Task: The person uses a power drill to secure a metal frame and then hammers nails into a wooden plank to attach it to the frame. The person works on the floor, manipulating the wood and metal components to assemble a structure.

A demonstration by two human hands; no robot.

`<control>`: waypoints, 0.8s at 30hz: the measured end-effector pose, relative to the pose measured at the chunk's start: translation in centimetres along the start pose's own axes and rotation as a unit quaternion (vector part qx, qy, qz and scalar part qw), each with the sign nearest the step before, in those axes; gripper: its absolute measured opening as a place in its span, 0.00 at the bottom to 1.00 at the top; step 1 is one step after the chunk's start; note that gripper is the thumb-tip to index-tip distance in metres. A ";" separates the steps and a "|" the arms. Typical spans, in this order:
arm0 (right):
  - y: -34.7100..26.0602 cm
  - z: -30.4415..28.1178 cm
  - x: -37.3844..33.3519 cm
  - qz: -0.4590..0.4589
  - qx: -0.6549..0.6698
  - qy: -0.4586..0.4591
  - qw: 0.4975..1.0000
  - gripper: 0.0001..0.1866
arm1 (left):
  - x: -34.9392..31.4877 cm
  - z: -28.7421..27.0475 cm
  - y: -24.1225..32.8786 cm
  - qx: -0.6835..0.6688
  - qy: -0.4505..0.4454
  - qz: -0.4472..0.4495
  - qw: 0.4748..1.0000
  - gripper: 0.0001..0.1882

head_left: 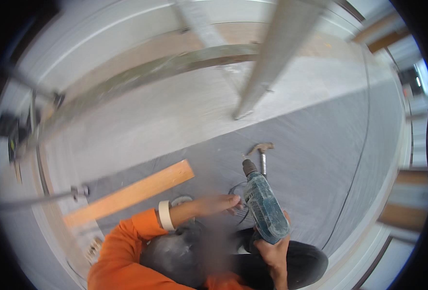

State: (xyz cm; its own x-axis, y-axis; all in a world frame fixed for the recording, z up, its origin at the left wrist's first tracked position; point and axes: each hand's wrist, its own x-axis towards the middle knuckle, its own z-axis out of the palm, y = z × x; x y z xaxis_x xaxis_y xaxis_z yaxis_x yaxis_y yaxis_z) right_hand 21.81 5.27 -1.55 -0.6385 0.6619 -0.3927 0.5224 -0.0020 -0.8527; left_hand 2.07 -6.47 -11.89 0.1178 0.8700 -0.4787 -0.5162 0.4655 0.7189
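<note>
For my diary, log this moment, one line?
Right hand: holding teal power drill; Left hand: beside drill; Nearby: silver-handled claw hammer, long orange wooden board

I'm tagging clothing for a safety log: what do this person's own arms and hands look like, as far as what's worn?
A plain orange sleeve covers the left arm but stops short of the wrist, where a wide pale band sits. The left hand, somewhat blurred, appears gloveless. The right hand is gloveless too.
</note>
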 end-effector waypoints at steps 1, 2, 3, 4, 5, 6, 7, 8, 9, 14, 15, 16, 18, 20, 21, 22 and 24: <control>-0.2 -0.9 0.3 0.006 -0.018 -0.012 1.000 0.41 | 0.3 1.7 -0.1 -0.094 -0.025 -0.006 0.995 0.41; -1.0 -1.2 0.6 0.012 -0.010 -0.030 0.999 0.41 | 0.7 2.7 0.6 -0.156 -0.050 -0.007 0.986 0.43; -1.8 -1.6 1.0 0.016 -0.003 -0.057 0.998 0.41 | 1.1 3.3 2.0 -0.218 -0.069 0.002 0.974 0.44; -2.0 -2.3 1.3 -0.007 -0.057 -0.075 0.996 0.41 | 1.6 4.5 2.5 -0.283 -0.084 0.017 0.955 0.46; -2.9 -2.5 1.1 -0.034 -0.106 -0.083 0.990 0.41 | 2.4 5.5 2.7 -0.329 -0.079 0.012 0.941 0.45; -3.2 -3.1 1.7 -0.071 -0.152 -0.094 0.981 0.41 | 4.0 6.3 2.6 -0.373 -0.074 0.014 0.925 0.45; -4.4 -3.9 2.6 -0.131 -0.248 -0.141 0.949 0.43 | 4.5 7.5 3.2 -0.396 -0.018 0.045 0.917 0.43; -5.2 -4.4 3.2 -0.146 -0.291 -0.176 0.929 0.44 | 4.4 8.6 4.6 -0.408 0.030 0.070 0.910 0.41; -5.1 -5.0 3.6 -0.163 -0.331 -0.198 0.908 0.46 | 4.4 9.5 4.7 -0.411 0.073 0.090 0.904 0.39; -12.1 -7.1 7.3 -0.195 -0.316 -0.413 0.832 0.44 | -1.4 11.7 6.8 -0.520 0.211 0.241 0.792 0.32; -12.6 -6.8 8.7 -0.130 -0.245 -0.451 0.849 0.44 | -3.0 12.6 6.7 -0.559 0.230 0.279 0.746 0.32; -13.7 -6.4 9.8 -0.061 -0.172 -0.481 0.857 0.43 | -5.0 13.9 7.0 -0.590 0.248 0.317 0.700 0.32; -15.1 -3.2 11.4 -0.096 -0.225 -0.466 0.850 0.38 | -7.8 16.0 5.0 -0.609 0.295 0.397 0.620 0.31; -5.0 2.9 15.4 -0.210 -0.320 -0.370 0.847 0.37 | -6.2 12.8 -4.7 -0.591 0.285 0.463 0.595 0.31; -3.6 4.4 16.3 -0.294 -0.375 -0.381 0.793 0.37 | -6.9 13.7 -6.0 -0.606 0.282 0.473 0.574 0.32; -2.2 6.0 17.2 -0.375 -0.427 -0.382 0.729 0.37 | -7.4 13.9 -7.5 -0.620 0.274 0.483 0.554 0.32; -1.3 8.5 17.0 -0.463 -0.502 -0.392 0.616 0.38 | -8.2 15.2 -9.9 -0.611 0.289 0.496 0.545 0.32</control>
State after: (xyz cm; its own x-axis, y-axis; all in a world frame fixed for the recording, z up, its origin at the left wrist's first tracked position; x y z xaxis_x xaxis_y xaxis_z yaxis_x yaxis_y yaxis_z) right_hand 5.48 10.14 -10.08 -0.7961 -0.5366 -0.2797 -0.4371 0.8296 -0.3473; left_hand 19.15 -15.77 -7.39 -0.8385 0.2344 -0.4920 -0.3033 -0.9507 0.0641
